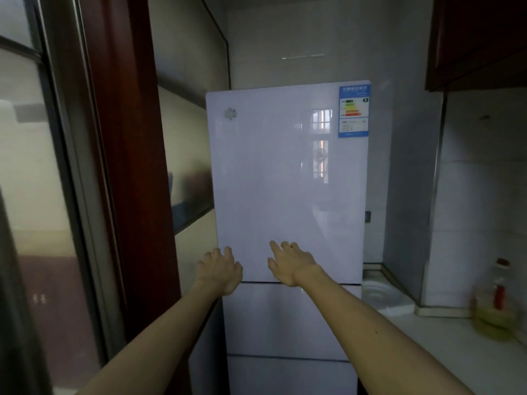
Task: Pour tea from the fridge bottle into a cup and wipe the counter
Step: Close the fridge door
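A tall white fridge (288,181) stands straight ahead with its doors closed. Both my arms reach toward the lower part of its top door. My left hand (221,270) curls its fingers at the door's lower left edge; whether it grips the edge I cannot tell. My right hand (291,262) lies flat with fingers spread against the door front, holding nothing. The light counter (445,352) runs along the right. No tea bottle or cup is in view.
A bottle of yellow oil with a red label (496,306) stands on the counter at the right. A white round dish (376,292) sits beside the fridge. A dark wooden door frame (125,166) and glass door stand close at the left. A dark cabinet (479,41) hangs upper right.
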`<state>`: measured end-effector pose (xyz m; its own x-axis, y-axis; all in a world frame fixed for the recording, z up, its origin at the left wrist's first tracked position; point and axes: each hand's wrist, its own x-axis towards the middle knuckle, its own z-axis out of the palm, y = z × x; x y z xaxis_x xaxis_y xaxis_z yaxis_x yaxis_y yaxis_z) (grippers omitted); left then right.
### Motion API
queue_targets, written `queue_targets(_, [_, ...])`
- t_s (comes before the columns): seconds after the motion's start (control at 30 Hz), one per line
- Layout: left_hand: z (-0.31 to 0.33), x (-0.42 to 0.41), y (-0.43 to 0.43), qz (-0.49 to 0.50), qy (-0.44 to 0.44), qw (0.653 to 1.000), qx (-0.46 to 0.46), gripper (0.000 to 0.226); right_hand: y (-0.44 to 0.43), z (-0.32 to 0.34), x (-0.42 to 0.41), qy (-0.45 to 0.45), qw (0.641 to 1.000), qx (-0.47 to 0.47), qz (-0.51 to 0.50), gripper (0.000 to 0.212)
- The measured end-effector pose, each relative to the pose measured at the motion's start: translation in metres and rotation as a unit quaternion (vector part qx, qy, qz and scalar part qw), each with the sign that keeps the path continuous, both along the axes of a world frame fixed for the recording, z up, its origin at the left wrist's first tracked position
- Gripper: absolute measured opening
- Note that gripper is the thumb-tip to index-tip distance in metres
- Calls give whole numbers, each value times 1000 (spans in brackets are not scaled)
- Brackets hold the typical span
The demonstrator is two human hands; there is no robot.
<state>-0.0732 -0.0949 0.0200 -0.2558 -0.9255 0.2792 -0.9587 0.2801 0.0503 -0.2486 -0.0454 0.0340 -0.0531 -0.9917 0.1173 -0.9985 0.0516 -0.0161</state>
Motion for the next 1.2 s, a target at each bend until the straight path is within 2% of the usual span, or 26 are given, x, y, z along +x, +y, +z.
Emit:
queue_targets(0.43, [1,56,68,-62,-23,998,-2,43,90,4,60,4,998,-4,-55,58])
queue_targets(0.7, [-1,101,106,-76,-37,996,36,45,145,7,98,0,996,-12,-93,57])
queue_targets(1.2, [17,106,175,-129,-25,991,17,43,240,18,105,2,991,-28,-134,57])
